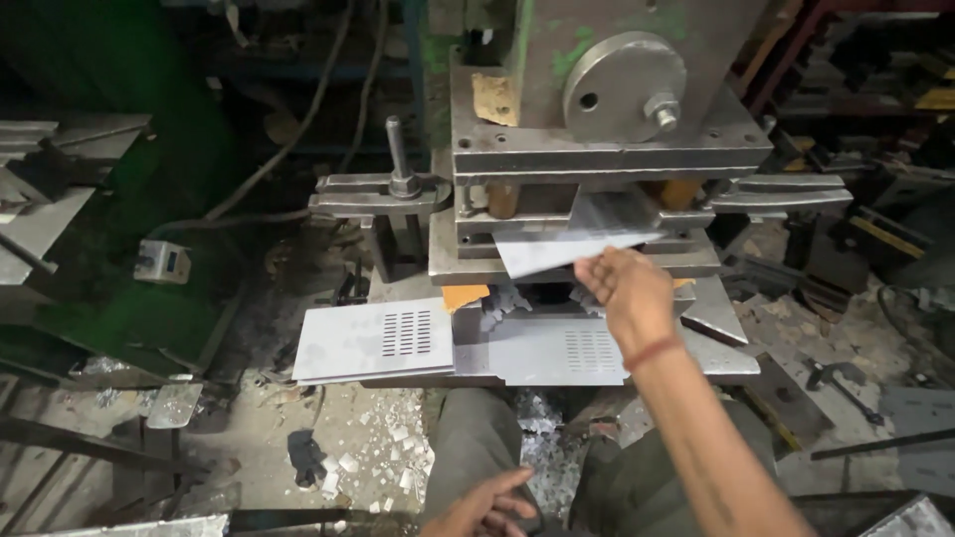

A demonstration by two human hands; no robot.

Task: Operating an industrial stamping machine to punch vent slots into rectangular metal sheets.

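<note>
Landmark: the punch press, its grey and green-flecked head straight ahead of me, a round steel disc with a bolt on its front.
Right hand: my right hand reaches up to the press bed, fingers closed on the near edge of a thin metal sheet.
Sheet in hand: tilted, its far part lying in the gap under the press head, its near edge out toward me.
Left hand: my left hand rests low by my knee, well below the press, fingers loosely curled and holding nothing.
Punched sheets: a stack of flat sheets with slotted vents lies left of and below the press bed; another slotted sheet lies directly under my right wrist.
Clamp: a bolt and clamp bar stick out from the press's left side.
Floor: metal scraps are scattered below the press, beside my legs.
</note>
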